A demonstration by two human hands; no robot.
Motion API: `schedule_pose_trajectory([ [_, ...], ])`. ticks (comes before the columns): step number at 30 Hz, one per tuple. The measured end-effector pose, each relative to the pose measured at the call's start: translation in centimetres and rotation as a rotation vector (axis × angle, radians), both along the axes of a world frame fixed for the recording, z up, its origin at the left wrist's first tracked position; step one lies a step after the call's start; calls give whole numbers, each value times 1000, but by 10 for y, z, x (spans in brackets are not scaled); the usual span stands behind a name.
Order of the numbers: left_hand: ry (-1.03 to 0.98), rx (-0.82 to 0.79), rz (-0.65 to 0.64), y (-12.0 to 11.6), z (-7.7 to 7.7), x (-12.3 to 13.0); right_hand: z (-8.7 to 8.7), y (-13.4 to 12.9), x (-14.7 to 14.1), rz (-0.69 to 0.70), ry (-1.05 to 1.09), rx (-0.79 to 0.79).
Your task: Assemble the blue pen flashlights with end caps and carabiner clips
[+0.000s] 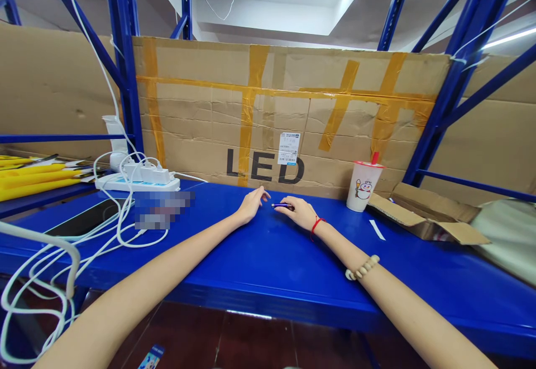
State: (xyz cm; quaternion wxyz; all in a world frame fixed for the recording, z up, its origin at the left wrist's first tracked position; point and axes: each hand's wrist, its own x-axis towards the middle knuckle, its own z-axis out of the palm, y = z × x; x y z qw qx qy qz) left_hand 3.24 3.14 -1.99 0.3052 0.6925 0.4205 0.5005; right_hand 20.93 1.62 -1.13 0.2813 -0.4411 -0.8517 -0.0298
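Note:
My right hand (298,211), with a red string and a beaded bracelet on its wrist and forearm, rests on the blue shelf top (251,257). Its fingers are closed around a slim dark blue tube with a shiny metal-looking end (281,206), which points left; its exact kind is too small to make out. Just left of it, my left hand (251,204) is on the shelf with loosely bent fingers slightly apart, and nothing shows in it. A small gap separates the left fingertips from the tube.
A white cup with a red straw (362,187) stands at right, beside an opened cardboard box (422,212) and a paper strip (377,229). On the left are a power strip (146,179), tangled white cables (123,224), a phone (87,218) and yellow-handled tools (37,179). Cardboard (201,118) closes the back.

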Motion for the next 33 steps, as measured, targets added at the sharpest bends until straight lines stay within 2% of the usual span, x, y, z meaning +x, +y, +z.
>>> schedule_pose_trajectory([
  [17, 23, 12, 4, 0, 0, 0, 1, -4, -3, -16, 6, -25],
  [33, 31, 23, 0, 1, -2, 0, 1, 0, 1, -25, -18, 27],
])
